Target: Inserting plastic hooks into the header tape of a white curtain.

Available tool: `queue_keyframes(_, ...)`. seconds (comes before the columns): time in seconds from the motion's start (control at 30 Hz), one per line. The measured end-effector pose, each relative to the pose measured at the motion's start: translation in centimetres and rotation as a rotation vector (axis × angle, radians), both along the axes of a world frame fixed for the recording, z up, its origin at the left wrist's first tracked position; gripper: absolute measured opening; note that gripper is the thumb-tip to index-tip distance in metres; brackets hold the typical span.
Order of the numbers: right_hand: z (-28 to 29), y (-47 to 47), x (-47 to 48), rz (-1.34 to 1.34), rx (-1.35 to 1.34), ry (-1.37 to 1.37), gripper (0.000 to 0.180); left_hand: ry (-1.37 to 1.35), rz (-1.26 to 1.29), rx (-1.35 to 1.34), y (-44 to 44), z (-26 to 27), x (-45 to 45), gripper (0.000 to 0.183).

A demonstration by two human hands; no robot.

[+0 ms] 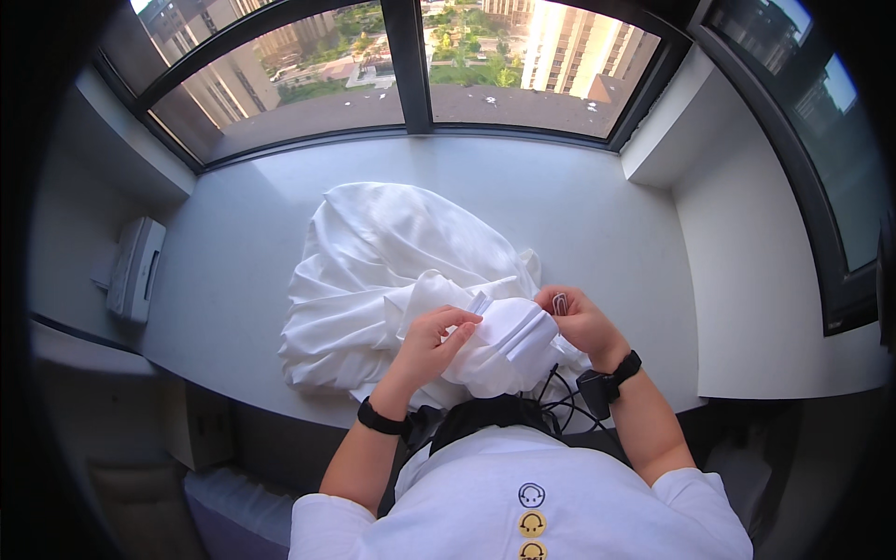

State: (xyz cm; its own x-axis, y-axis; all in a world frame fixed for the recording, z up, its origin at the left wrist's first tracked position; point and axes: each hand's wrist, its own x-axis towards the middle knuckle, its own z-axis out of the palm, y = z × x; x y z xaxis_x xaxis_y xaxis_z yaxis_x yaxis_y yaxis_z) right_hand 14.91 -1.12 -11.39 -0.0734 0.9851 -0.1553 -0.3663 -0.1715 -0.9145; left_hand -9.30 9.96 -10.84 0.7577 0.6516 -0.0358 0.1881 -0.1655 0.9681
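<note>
A large white cloth [385,238], probably a curtain, lies bunched in folds on the white counter before me. Its stiff, pleated heading band [521,334] is drawn up between my hands near the counter's front edge. My left hand [432,344] pinches the left end of this band between thumb and fingertips. At the band's right end, my right hand [588,327] has its fingers curled around a bent metal hook [559,304], which looks like a curtain hook. The right fingertips also meet the cloth's edge and are partly hidden.
A white printer-like device [136,269] stands at the counter's [602,231] left end. Dark-framed windows [418,70] rise behind the counter. Black cables [563,399] hang by my waist near the right wrist. Below left is a purple-grey covered item [238,518].
</note>
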Motion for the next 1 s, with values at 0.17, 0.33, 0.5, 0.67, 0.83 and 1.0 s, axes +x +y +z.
queue_keyframes(0.17, -0.4, 1.7, -1.8, -0.027, 0.063, -0.076, 0.006, 0.080, -0.144, 0.066, -0.4, 2.1, 0.9, 0.015)
queue_keyframes(0.33, -0.5, 1.7, -2.9, -0.096, 0.025, -0.135, 0.006, 0.105, -0.082, 0.133, -0.9, 1.2, 0.9, 0.014)
queue_keyframes(0.5, 0.7, 1.1, -3.4, -0.174, -0.094, -0.140, 0.008, 0.153, -0.001, 0.116, -1.6, 0.1, 0.6, 0.011)
queue_keyframes(0.67, 0.4, 0.6, -3.0, -0.103, 0.169, -0.298, 0.009, 0.111, 0.111, 0.150, -1.6, -0.1, 0.6, 0.010)
queue_keyframes(0.83, 1.0, 0.5, -3.6, -0.196, 0.225, -0.613, 0.011, 0.108, 0.127, 0.168, -1.9, 0.4, 0.8, 0.011)
queue_keyframes(1.0, 2.8, 0.4, -4.3, -0.200, 0.180, -0.750, 0.015, 0.118, 0.199, 0.327, -2.0, 0.8, 0.9, 0.012)
